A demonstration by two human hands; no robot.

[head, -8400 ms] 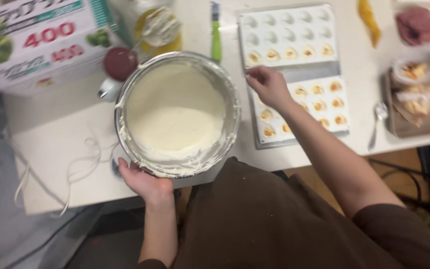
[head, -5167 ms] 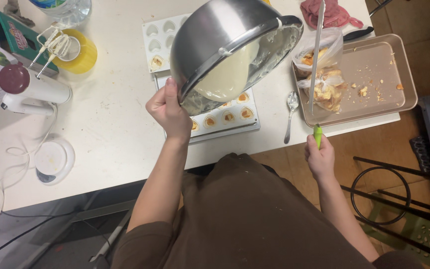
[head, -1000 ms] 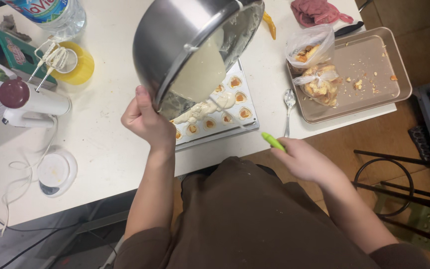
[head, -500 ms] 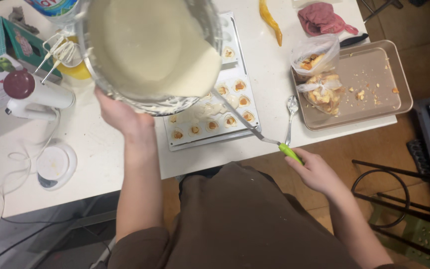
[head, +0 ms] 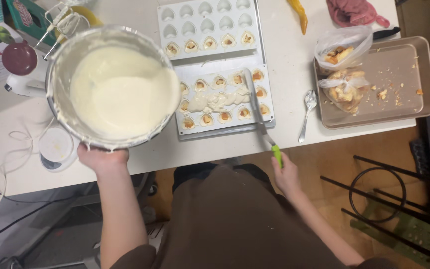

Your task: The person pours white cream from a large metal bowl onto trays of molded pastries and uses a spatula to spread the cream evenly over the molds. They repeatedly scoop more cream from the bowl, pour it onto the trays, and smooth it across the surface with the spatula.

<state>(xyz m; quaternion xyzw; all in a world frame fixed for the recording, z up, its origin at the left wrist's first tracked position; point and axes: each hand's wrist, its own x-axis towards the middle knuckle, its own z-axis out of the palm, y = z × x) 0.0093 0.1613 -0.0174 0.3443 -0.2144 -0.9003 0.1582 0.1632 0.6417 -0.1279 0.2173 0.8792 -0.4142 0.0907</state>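
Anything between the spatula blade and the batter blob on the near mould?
Nothing visible. The right hand holds the green-handled spatula, whose blade already lies on the near mould at the batter. The bowl, in the left hand, sits off to the side.

Single view only, from a head-worn camera looking almost straight down over the person's torso onto the white table point(head: 284, 134). The table's near edge runs across mid-frame; floor fills the lower part. Range is close, about arm's reach. No second view shares coverage.

Person w/ brown short-sleeved top, brown apron over lap, bare forearms.
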